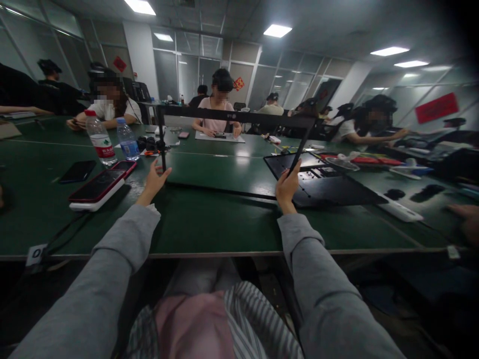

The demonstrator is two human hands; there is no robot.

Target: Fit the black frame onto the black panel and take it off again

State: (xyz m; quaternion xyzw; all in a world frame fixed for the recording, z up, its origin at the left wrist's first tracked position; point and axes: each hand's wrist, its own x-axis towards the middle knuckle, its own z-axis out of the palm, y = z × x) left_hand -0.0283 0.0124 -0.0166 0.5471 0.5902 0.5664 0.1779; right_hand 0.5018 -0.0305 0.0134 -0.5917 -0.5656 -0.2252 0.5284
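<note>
In the head view, my only one, I count two hands on one thin black frame [262, 118], held up above the green table [220, 224] with its logo bar at the top. The left hand [154, 180] is wrapped around the frame's left side, low down; the right hand [287, 187] grips the right side, fingers closed. I can't tell whether the lower bar touches the table. Just beyond the right hand lies dark panelling [333, 189]; one piece or two, I can't say. Near the left hand I count two bottles, one red-capped [101, 142], one blue-capped [127, 142], plus a black phone [78, 171] and a red-edged phone [99, 182]. Directly opposite, one co-worker [215, 112] has both hands at a white mat [202, 135].
</note>
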